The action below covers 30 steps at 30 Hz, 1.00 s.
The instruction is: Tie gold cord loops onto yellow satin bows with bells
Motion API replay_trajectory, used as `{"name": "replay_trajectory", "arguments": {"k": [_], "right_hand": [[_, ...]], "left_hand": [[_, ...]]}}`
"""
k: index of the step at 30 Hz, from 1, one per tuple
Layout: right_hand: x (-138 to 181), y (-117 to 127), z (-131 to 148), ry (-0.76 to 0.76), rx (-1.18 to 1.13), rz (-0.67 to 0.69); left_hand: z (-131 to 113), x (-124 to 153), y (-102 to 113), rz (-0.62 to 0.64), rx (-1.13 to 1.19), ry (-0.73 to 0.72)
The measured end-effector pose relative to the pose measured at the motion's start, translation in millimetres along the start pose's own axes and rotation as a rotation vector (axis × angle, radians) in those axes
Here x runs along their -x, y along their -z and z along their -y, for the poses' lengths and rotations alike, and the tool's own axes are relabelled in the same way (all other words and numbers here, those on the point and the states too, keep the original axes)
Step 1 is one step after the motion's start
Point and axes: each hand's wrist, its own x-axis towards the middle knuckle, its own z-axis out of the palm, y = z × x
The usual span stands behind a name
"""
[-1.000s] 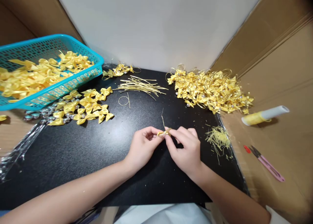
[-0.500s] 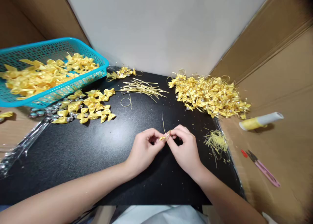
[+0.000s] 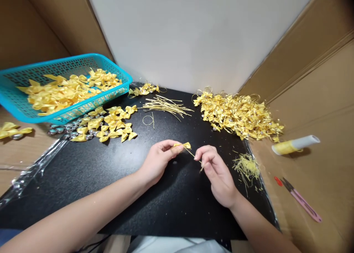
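Between thumb and fingers, my left hand pinches a small yellow ribbon bow just above the black tabletop. A thin gold cord runs from the bow across to my right hand, which is closed on its other end; a short bit of cord pokes out below those fingertips. Beyond the hands lie a bundle of cut gold cords and one curled cord. Loose yellow bows with silvery beads are spread out to the left.
A blue plastic basket of yellow bows stands at the back left. At the back right is a heap of corded bows. Cord clippings lie on the right edge, beside a yellow-wound tube and pink thread snips on cardboard.
My hands were together at the bow and have drawn apart. My right hand has moved right and slightly down, stretching the cord out from the bow. The view has shifted slightly.
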Motion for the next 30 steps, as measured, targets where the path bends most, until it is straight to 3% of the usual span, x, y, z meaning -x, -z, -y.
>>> {"name": "replay_trajectory", "arguments": {"k": [6,13,20,25,30], "right_hand": [[2,-3,0,-0.003,-0.187,-0.105],[0,-8,-7,-0.205,-0.573,-0.173],[-10,6,1,-0.379,-0.818,-0.205],[-12,18,7,-0.435,-0.914,-0.176],[-9,21,0,-0.492,-0.959,-0.043]], "left_hand": [[-2,-4,0,0.016,0.109,0.035],[-5,-3,-3,0.138,0.157,0.125],[-13,-4,2,0.252,0.131,0.204],[-17,-9,9,0.22,0.123,0.187],[-19,-7,13,0.382,0.244,0.171]]}}
